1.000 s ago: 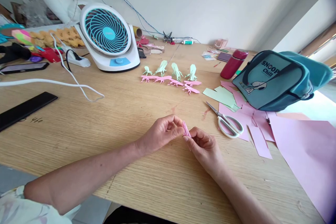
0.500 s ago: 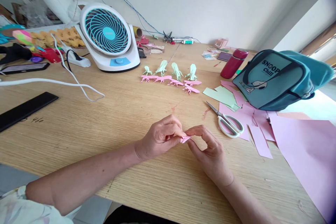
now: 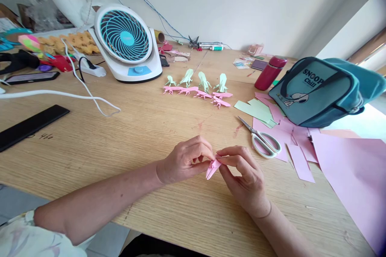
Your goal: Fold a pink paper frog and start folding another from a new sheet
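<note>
A small folded piece of pink paper [image 3: 212, 169] is pinched between my two hands above the wooden table, its pointed end angled down toward me. My left hand [image 3: 187, 160] grips its left side with thumb and fingertips. From the right, my right hand [image 3: 243, 176] pinches the upper part of the same piece. The fingertips cover some of its folds. Beyond my hands stand several green origami insects [image 3: 204, 82], with several pink origami insects [image 3: 202, 94] in front of them.
White-handled scissors [image 3: 263, 143] lie right of my hands, by green paper strips [image 3: 255, 111] and pink paper sheets [image 3: 352, 172]. A teal bag [image 3: 316, 92] and a red bottle [image 3: 270, 73] stand behind them. At left are a fan [image 3: 126, 44], a white cable [image 3: 60, 94] and a black bar [image 3: 33, 127].
The folded pink paper has turned so that more of it shows and its point hangs lower. The fingers of both hands have shifted their hold on it.
</note>
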A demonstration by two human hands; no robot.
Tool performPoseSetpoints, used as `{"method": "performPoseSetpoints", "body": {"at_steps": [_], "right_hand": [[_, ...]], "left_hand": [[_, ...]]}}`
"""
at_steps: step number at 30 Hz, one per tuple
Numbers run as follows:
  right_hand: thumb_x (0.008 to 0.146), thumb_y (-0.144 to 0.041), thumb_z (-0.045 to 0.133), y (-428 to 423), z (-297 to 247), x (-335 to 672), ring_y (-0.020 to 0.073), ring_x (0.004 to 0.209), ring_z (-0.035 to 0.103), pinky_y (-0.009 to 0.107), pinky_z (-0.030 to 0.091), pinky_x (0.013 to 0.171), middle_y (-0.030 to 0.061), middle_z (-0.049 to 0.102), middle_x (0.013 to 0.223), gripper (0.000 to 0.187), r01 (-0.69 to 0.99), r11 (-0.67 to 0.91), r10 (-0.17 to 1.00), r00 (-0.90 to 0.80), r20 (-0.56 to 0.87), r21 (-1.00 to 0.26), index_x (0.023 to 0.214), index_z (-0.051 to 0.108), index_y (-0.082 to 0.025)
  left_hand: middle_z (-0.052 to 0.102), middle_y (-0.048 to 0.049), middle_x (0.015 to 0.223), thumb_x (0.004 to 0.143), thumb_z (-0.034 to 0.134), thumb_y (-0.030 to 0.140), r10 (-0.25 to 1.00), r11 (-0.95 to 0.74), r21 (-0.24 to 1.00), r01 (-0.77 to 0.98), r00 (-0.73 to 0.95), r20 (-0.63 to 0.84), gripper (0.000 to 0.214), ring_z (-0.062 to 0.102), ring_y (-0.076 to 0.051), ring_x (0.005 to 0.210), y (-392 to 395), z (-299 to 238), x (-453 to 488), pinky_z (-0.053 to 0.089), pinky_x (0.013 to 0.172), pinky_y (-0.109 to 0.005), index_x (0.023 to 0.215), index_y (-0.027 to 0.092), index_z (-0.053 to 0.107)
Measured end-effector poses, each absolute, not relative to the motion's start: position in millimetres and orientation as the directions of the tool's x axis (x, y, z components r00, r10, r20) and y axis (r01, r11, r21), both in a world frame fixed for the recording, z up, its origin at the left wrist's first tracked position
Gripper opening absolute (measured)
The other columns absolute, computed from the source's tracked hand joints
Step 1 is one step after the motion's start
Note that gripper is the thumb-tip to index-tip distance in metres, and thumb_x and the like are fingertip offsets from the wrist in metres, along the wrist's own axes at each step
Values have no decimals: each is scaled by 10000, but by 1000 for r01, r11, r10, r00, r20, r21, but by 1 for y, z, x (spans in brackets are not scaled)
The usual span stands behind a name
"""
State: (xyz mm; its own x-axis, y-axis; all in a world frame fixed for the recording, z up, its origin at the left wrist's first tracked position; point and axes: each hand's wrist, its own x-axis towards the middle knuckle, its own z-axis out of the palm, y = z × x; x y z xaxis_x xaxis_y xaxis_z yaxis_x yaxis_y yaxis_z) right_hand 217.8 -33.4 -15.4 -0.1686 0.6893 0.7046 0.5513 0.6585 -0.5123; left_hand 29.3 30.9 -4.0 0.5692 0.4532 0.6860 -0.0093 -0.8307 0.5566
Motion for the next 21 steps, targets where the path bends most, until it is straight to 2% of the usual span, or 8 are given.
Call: {"method": "performPoseSetpoints", "body": {"at_steps": [4, 10, 17, 21], "right_hand": [[849, -19, 618, -33, -16, 216, 193, 801, 631, 355, 507, 671, 52, 658, 897, 245, 550, 646, 699, -147, 700, -529, 951, 611, -241], [845, -16, 628, -34, -17, 215, 181, 776, 625, 339, 508, 651, 39, 632, 869, 242, 541, 648, 697, -138, 703, -536, 913, 572, -242], [839, -15, 644, -35, -18, 215, 178, 772, 619, 336, 496, 655, 32, 632, 866, 251, 536, 641, 709, -140, 691, -549, 914, 561, -240], [856, -38, 634, -35, -19, 215, 177, 755, 604, 333, 483, 655, 22, 624, 833, 243, 542, 615, 729, -114, 675, -573, 961, 551, -240]], "left_hand": [[645, -45, 865, 888, 646, 157, 462, -825, 565, -18, 555, 692, 28, 585, -86, 702, 30, -2, 29, 466, 544, -162, 891, 168, 620], [680, -65, 896, 886, 644, 144, 448, -817, 574, -58, 564, 694, 35, 632, -105, 758, 29, -2, 28, 486, 560, -164, 905, 169, 630], [673, -67, 889, 908, 617, 158, 420, -829, 557, -57, 594, 686, 83, 654, -119, 787, 30, 1, 28, 534, 707, -197, 963, 178, 676], [636, -52, 855, 904, 614, 135, 436, -800, 595, -81, 603, 668, 87, 613, -95, 717, 29, 2, 28, 510, 661, -182, 946, 169, 682]]}}
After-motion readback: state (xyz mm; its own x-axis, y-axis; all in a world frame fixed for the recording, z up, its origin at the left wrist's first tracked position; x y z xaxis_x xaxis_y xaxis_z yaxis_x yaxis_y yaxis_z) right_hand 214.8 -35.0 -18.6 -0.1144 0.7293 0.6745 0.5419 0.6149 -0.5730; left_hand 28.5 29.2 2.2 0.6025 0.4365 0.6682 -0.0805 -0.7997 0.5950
